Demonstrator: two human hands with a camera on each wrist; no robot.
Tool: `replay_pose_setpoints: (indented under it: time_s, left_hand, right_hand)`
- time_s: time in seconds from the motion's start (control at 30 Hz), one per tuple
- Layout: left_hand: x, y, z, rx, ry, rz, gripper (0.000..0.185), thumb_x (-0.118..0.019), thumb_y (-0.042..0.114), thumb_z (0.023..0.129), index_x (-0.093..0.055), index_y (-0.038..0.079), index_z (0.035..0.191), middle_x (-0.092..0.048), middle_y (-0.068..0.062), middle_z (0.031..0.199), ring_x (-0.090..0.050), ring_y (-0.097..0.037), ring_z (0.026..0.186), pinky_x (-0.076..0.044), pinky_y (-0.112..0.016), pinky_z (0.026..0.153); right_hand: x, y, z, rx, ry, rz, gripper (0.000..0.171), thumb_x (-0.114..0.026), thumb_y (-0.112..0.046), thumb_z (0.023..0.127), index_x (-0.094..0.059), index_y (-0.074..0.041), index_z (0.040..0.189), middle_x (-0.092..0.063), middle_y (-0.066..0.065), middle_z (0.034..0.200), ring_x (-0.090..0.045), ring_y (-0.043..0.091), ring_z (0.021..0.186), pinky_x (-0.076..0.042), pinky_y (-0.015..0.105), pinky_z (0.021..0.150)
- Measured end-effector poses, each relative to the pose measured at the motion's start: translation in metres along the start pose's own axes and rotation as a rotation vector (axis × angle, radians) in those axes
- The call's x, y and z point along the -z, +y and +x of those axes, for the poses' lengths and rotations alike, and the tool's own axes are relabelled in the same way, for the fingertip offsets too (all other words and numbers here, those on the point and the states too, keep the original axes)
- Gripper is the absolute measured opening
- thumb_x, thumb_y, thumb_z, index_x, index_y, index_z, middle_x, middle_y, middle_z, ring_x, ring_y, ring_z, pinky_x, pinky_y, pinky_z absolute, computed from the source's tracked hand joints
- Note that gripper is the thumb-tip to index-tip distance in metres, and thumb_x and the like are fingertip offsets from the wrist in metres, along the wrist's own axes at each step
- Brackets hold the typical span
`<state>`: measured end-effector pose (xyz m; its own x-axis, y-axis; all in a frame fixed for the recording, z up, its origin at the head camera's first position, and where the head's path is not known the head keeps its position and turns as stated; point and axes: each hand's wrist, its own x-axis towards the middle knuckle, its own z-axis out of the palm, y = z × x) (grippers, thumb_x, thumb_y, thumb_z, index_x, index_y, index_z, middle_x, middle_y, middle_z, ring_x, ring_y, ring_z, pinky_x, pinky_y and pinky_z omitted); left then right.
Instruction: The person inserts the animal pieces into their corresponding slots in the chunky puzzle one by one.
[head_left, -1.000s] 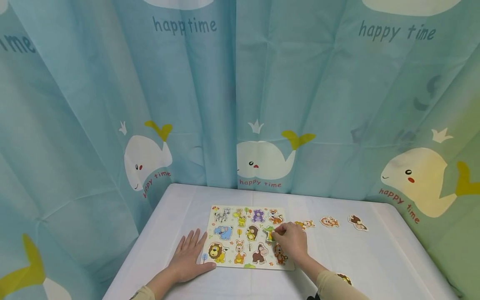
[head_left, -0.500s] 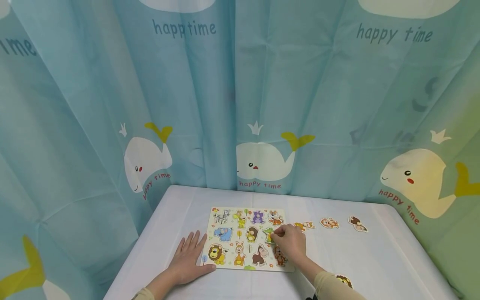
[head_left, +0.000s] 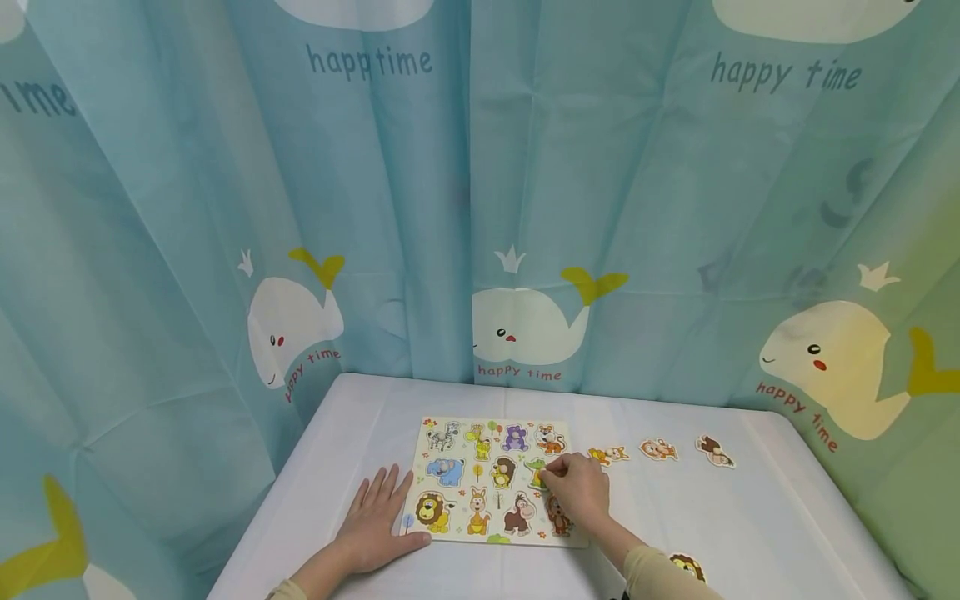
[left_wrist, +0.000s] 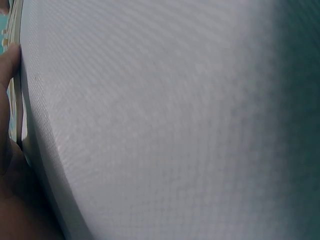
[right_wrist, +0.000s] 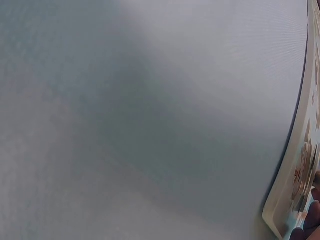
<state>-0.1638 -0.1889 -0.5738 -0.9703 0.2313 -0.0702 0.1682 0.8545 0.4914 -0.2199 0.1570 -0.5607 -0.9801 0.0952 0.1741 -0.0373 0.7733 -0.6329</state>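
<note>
A wooden animal puzzle board (head_left: 457,454) lies on the white table (head_left: 750,517), its slots filled with several animal pieces. My right hand (head_left: 573,487) rests over the board's right side and pinches a green crocodile piece (head_left: 536,468) in the middle row. My left hand (head_left: 378,517) lies flat on the table with straight fingers, its thumb against the board's left front corner. The left wrist view shows mostly white cloth and the hand's edge (left_wrist: 7,150). The board's edge (right_wrist: 295,165) shows at the right of the right wrist view.
Three loose animal pieces lie in a row right of the board: an orange one (head_left: 607,455), a tan one (head_left: 658,449) and a brown one (head_left: 714,450). Another lion-like piece (head_left: 686,567) sits by my right sleeve. A blue whale-print curtain (head_left: 480,208) hangs behind and beside the table.
My right hand has shifted slightly left and down with the green piece, bringing it lower onto the board. The left hand has stayed put.
</note>
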Motion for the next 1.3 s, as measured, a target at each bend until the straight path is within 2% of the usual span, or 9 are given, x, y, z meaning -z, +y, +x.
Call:
replay_pose_setpoints:
  time_s: [0.3,0.77,1.07,1.3]
  left_hand:
    - [0.0023,0.0031,-0.0042,-0.006,-0.015,-0.013,0.110,-0.064,0.074,0.084,-0.029,0.003,0.161,-0.017,-0.023,0.168,-0.004,-0.042,0.155,0.004,-0.059,0.123]
    - [0.0002,0.0012,-0.0034,-0.013,0.003,-0.008,0.109,-0.065,0.073,0.083,-0.031,0.002,0.160,-0.018,-0.023,0.167,-0.006,-0.043,0.155,0.003,-0.060,0.122]
    - [0.0066,0.0065,-0.0051,0.007,-0.039,0.005,0.108,-0.067,0.070,0.084,-0.031,0.004,0.160,-0.017,-0.022,0.168,-0.007,-0.042,0.155,-0.001,-0.060,0.123]
    - [0.0030,0.0017,-0.0018,-0.005,-0.015,0.000,0.107,-0.066,0.071,0.084,-0.032,0.004,0.160,-0.018,-0.022,0.168,-0.007,-0.042,0.155,0.001,-0.060,0.123]
  right_hand:
    - [-0.0004,-0.0013,-0.0016,-0.008,0.002,0.008,0.014,-0.083,-0.025,0.084,-0.073,-0.017,0.078,-0.060,-0.007,0.076,-0.051,0.018,0.079,-0.041,0.046,0.076]
    - [-0.0012,-0.0019,-0.0018,-0.036,-0.008,0.016,0.013,-0.082,-0.024,0.085,-0.074,-0.016,0.080,-0.060,-0.006,0.077,-0.049,0.019,0.081,-0.038,0.045,0.077]
    - [0.0000,-0.0024,-0.0018,-0.025,-0.005,-0.007,0.014,-0.083,-0.025,0.085,-0.073,-0.018,0.078,-0.060,-0.006,0.078,-0.051,0.019,0.081,-0.040,0.048,0.077]
    - [-0.0014,-0.0013,-0.0007,-0.021,-0.001,-0.004,0.015,-0.084,-0.026,0.085,-0.073,-0.018,0.078,-0.062,-0.007,0.076,-0.051,0.019,0.081,-0.040,0.049,0.080]
